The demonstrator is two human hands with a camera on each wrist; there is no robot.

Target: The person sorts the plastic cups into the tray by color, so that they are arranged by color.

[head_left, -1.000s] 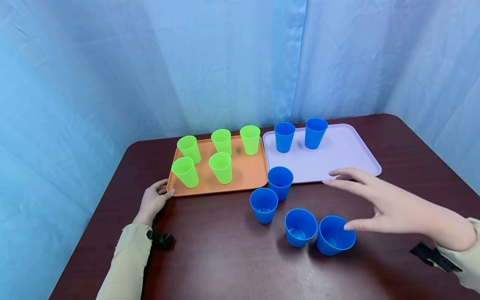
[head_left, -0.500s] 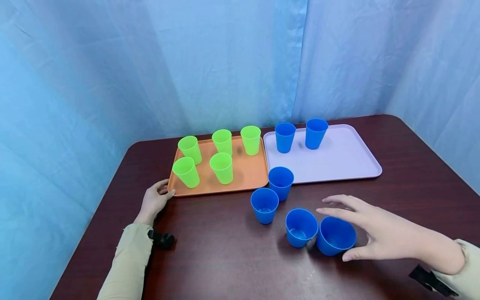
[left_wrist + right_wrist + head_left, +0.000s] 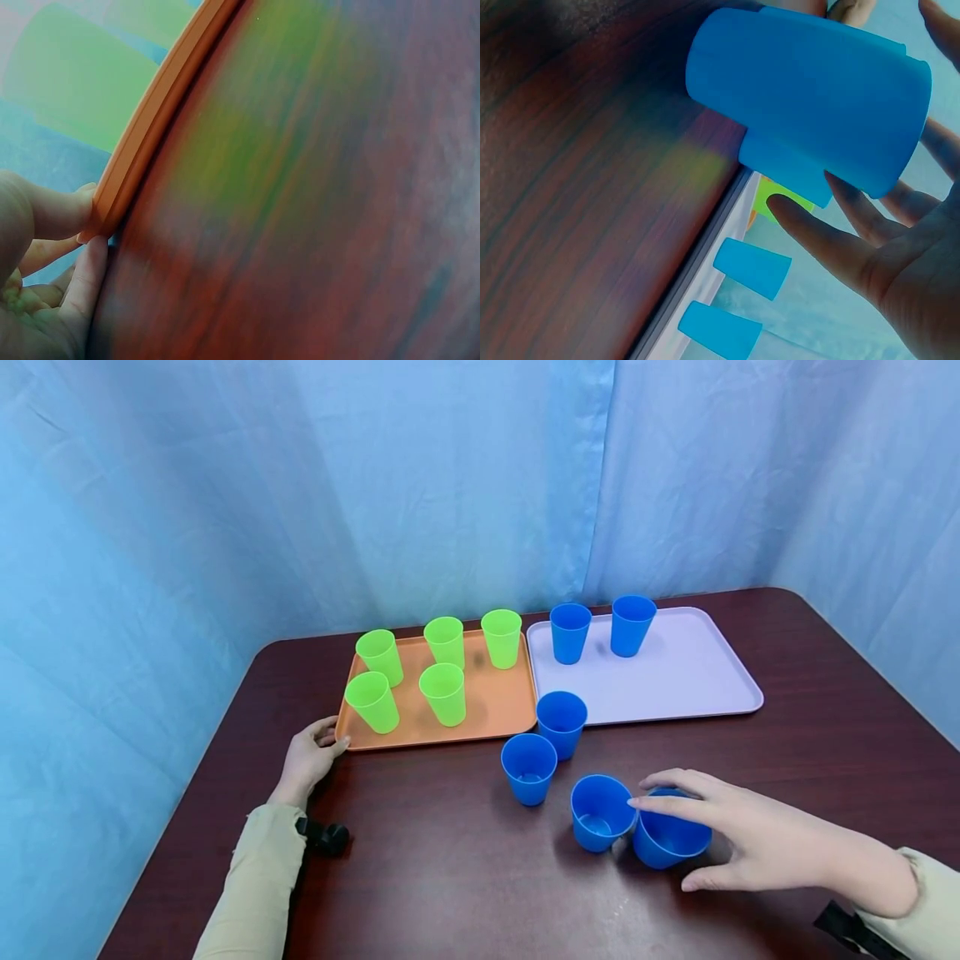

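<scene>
Near the front of the dark tabletop, the right hand spreads open fingers around a tilted blue cup touching its neighbouring blue cup, which a clumsy squeeze could topple, while the left hand rests open-fingered against the orange tray.

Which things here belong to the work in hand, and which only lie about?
In the work: right hand, blue cup it reaches around, three more blue cups on table, white tray.
Lying about: green cups, orange tray, left hand touching it.
</scene>
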